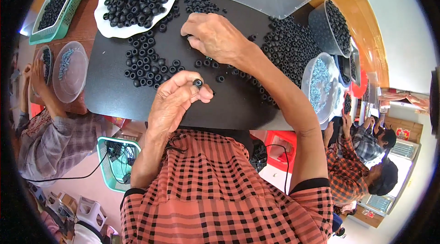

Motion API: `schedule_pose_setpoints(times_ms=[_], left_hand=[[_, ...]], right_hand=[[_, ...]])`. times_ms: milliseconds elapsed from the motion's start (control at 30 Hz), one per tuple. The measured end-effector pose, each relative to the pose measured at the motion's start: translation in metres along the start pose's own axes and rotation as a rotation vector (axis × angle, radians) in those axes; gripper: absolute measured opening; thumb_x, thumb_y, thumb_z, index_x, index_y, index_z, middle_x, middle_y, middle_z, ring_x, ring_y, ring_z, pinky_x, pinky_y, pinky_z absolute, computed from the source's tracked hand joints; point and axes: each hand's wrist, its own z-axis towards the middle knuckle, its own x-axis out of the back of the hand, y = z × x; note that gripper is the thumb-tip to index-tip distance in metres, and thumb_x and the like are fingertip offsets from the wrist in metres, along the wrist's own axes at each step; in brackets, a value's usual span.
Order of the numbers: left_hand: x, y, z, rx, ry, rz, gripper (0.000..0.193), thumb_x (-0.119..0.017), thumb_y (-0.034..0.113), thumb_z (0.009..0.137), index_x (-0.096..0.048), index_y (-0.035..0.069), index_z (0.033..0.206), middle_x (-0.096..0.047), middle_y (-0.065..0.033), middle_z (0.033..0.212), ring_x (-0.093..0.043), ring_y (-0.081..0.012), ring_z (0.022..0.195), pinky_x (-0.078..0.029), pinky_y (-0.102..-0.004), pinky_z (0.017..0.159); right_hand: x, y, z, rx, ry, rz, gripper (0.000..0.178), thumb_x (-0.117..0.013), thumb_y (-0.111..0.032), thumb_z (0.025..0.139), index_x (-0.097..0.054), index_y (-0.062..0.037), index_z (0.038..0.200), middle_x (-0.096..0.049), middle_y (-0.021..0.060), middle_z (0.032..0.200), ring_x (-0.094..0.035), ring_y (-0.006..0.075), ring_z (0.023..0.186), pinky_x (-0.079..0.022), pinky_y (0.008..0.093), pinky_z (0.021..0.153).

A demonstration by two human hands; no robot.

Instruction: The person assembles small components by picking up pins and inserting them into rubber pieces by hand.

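My left hand (176, 97) is closed above the near part of the dark table, pinching a small black ring-shaped piece (197, 82) between thumb and forefinger. Farther off, my right hand (215, 38) reaches over the tabletop with bent fingers drawn together; what they hold, if anything, is hidden. Loose black pieces (147, 63) with round holes lie to the left of both hands. More of the same kind fill a white scalloped plate (100, 15). Smaller black rings (288, 42) spread in a heap to the right of my right hand.
A clear plastic tub (293, 8) borders the far side. On the right are a deep bowl (318, 28) of black pieces and a clear bowl (308, 76) of small blue parts. At left, a green basket (71, 12) sits on another table. Other people work at both sides.
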Motion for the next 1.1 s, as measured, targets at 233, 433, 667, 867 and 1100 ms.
schedule_pose_setpoints(times_ms=[233,433,667,867,1100], left_hand=[[-0.004,0.003,0.003,-0.021,0.034,-0.03,0.019,-0.049,0.003,0.094,-0.056,-0.002,0.11,-0.066,-0.015,0.09,-0.065,-0.0209,0.086,-0.052,-0.0336,0.08],[-0.01,0.0,0.007,-0.072,0.138,0.075,0.018,-0.049,0.005,0.094,-0.058,-0.002,0.108,-0.065,-0.0114,0.088,-0.063,-0.0181,0.084,-0.05,-0.031,0.081],[-0.026,-0.003,0.01,-0.145,0.221,0.33,0.02,-0.049,0.006,0.096,-0.06,-0.003,0.109,-0.065,-0.0062,0.088,-0.059,-0.0097,0.082,-0.046,-0.0248,0.082],[-0.024,-0.008,0.011,-0.159,0.241,0.402,0.018,-0.049,0.005,0.095,-0.061,-0.003,0.107,-0.065,-0.0047,0.087,-0.059,-0.0088,0.082,-0.046,-0.0234,0.081],[-0.027,-0.009,0.009,-0.19,0.287,0.43,0.016,-0.052,0.006,0.094,-0.061,-0.002,0.105,-0.065,-0.004,0.087,-0.059,-0.0083,0.081,-0.046,-0.0225,0.078]], right_hand=[[0.012,-0.005,-0.004,-0.183,0.04,0.247,0.017,-0.062,-0.003,0.075,-0.066,-0.0025,0.092,-0.061,0.0076,0.079,-0.06,0.0192,0.065,-0.049,0.0297,0.061],[0.02,-0.039,-0.047,-0.533,0.043,1.022,0.01,-0.059,0.002,0.082,-0.065,0.003,0.09,-0.064,0.0029,0.077,-0.06,0.0066,0.067,-0.048,0.0218,0.06],[0.009,-0.052,-0.072,-0.422,0.203,1.112,0.013,-0.059,0.009,0.084,-0.064,0.0065,0.096,-0.061,0.011,0.095,-0.065,0.014,0.074,-0.053,0.0254,0.066],[0.0,-0.049,-0.078,-0.352,0.279,1.049,0.013,-0.06,0.007,0.084,-0.065,0.0044,0.095,-0.062,0.0098,0.095,-0.065,0.0134,0.072,-0.054,0.0248,0.065],[0.001,-0.05,-0.079,-0.305,0.346,0.861,0.011,-0.064,0.005,0.08,-0.065,0.002,0.09,-0.064,0.0082,0.089,-0.065,0.0111,0.068,-0.051,0.024,0.061]])
